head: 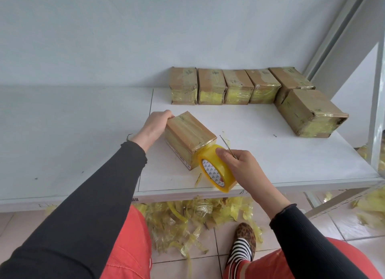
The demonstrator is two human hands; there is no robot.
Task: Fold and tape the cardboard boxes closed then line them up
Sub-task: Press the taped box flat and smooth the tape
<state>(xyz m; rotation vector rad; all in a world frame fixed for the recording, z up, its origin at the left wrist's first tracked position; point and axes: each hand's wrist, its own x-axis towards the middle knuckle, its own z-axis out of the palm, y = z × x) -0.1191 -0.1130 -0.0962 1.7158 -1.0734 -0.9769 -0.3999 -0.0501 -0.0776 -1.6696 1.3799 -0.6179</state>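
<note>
The person is holding a small cardboard box [188, 140] near the middle of the white surface [83, 132]. The left hand [155, 125] is at the box's 10 o'clock end, with its fingers curling over that end. The right hand [242, 170] is at 5 o'clock from the box, and its fingers are gripping a yellow tape roll [215, 171] that is touching the box's near end. Six taped boxes [237, 86] are sitting at 1 o'clock, by the wall.
</note>
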